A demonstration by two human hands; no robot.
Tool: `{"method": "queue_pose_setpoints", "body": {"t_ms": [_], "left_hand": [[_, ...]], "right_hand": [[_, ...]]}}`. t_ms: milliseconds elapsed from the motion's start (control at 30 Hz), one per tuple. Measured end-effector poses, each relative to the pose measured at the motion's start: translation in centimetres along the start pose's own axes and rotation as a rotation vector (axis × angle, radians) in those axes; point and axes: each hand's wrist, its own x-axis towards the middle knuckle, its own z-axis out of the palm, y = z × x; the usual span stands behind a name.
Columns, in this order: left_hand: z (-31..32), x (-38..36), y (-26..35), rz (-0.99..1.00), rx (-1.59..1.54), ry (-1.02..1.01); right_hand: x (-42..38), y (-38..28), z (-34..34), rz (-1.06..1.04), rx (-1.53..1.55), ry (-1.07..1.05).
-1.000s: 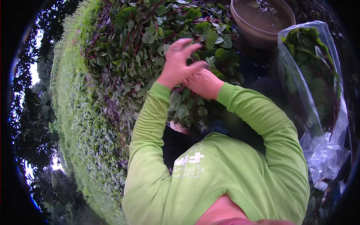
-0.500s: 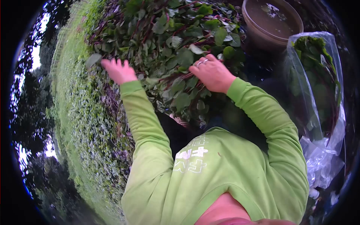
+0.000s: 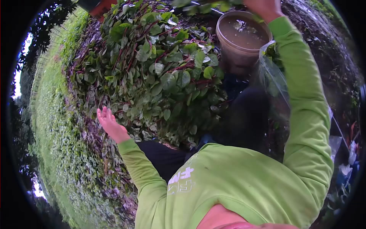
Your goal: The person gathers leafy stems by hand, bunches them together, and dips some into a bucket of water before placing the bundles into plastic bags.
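Observation:
My left hand (image 3: pixel 109 123) is open with its fingers apart, at the left edge of a large heap of green leaves with reddish stems (image 3: pixel 152 72). At the top edge, my right hand (image 3: pixel 265 8) is closed around blurred leafy stems (image 3: pixel 213 5) that stretch out to its left; its fingertips are cut off by the frame. Below that hand stands a round brown bucket of murky water (image 3: pixel 244 32), with whitish bits afloat. A clear plastic bag (image 3: pixel 275 76) with leaves in it is partly hidden behind my right sleeve.
Low green plants (image 3: pixel 72 152) cover the ground along the left. A dark and orange-red object (image 3: pixel 100 8) shows at the upper left. My dark-clothed legs (image 3: pixel 246 114) lie between the heap and my body. Plastic scraps (image 3: pixel 345 170) lie at the far right.
My right hand has left the heap and moved up and right past the bucket, carrying stems. My left hand is lower and no longer beside a loose leaf. The view has shifted.

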Motion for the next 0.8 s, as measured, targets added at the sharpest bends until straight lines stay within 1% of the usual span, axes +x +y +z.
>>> {"method": "queue_pose_setpoints", "body": {"t_ms": [33,100,200,233,267,300,333,400,500,567,600,633,667,733,800], "left_hand": [[0.7,-0.3,-0.3,0.024,0.002,-0.044],[0.9,-0.9,-1.2,0.066,0.026,-0.112],[1.9,-1.7,-1.7,0.106,0.093,-0.174],[2.1,-1.5,-2.3,0.136,0.135,-0.194],[2.5,-1.4,-2.8,0.12,0.115,-0.205],[2.9,-1.5,-2.7,0.142,0.154,-0.219],[2.9,-1.3,-3.4,0.127,0.163,-0.234],[3.0,-1.0,-4.8,0.096,0.182,-0.272],[3.6,-0.8,-5.6,0.074,0.258,-0.324],[4.0,-0.5,-5.8,0.05,0.269,-0.36],[4.2,-0.4,-5.9,0.037,0.274,-0.379],[4.6,-0.3,-5.9,0.043,0.282,-0.386],[5.1,-0.5,-6.0,0.047,0.291,-0.393],[5.6,-0.5,-6.6,0.088,0.327,-0.447],[7.1,-0.9,-7.2,0.043,0.343,-0.529]], "right_hand": [[0.7,1.8,0.3,0.019,-0.115,-0.075],[1.1,5.0,2.3,-0.231,-0.237,-0.007],[-2.5,5.9,8.6,-0.387,-0.482,-0.472],[-4.7,6.4,11.5,-0.485,-0.464,-0.563],[-6.3,5.9,14.4,-0.581,-0.448,-0.649],[-7.5,4.2,14.7,-0.586,-0.424,-0.794],[-7.9,3.3,16.1,-0.519,-0.289,-0.958],[-8.7,2.0,17.0,-0.473,-0.234,-1.107],[-11.2,2.6,21.7,-0.398,-0.14,-1.156],[-13.3,3.6,26.2,-0.493,-0.293,-1.288],[-14.9,4.5,28.4,-0.48,-0.232,-1.29],[-17.5,6.7,32.5,-0.422,-0.207,-1.271],[-18.3,7.1,33.6,-0.389,-0.164,-1.273],[-18.6,6.1,31.8,-0.325,-0.068,-1.225],[-17.7,4.8,29.1,-0.244,0.074,-1.139]]}}
